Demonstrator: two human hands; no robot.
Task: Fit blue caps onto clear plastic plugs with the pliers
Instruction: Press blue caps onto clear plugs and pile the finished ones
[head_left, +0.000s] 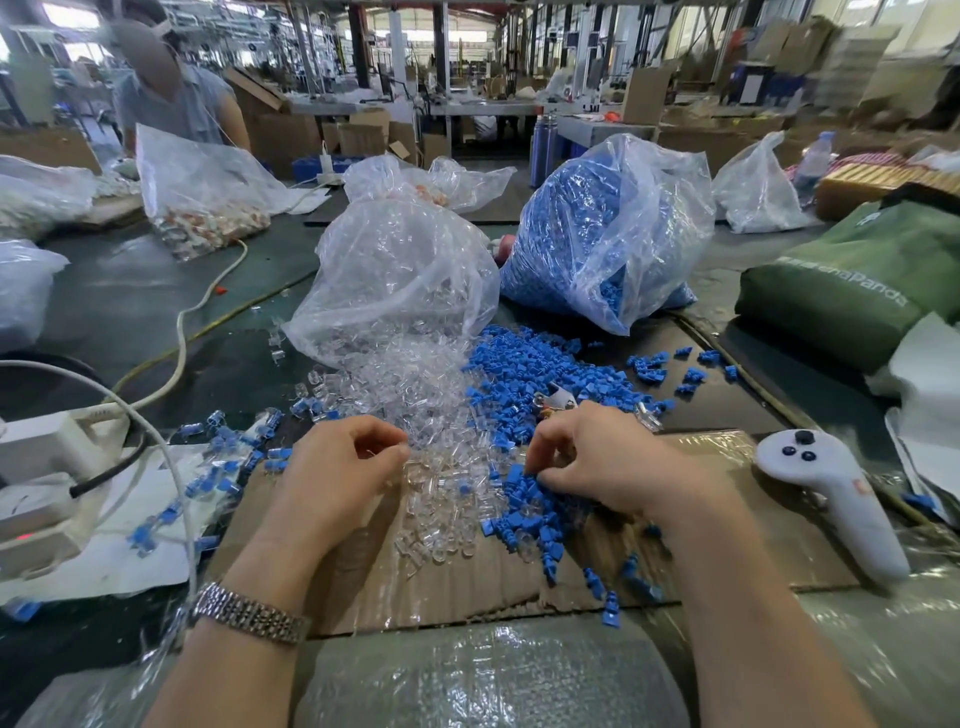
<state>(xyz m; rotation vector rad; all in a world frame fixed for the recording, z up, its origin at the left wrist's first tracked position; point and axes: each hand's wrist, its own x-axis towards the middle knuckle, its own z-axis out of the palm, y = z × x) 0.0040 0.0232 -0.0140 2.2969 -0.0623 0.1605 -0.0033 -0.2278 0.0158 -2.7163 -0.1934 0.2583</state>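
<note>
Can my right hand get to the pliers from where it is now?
Probably yes: the pliers lie in the open on the blue caps, just beyond the right hand, with nothing over them.

A factory floor or assembly workshop is shown. A dark counter (130, 291) is loaded with bulk plastic bags of clear plugs (395, 270) and blue caps (597, 234). Cardboard boxes (363, 135), steel columns and further workbenches are seen behind, and another worker (171, 93) is stationed across the counter.
</note>
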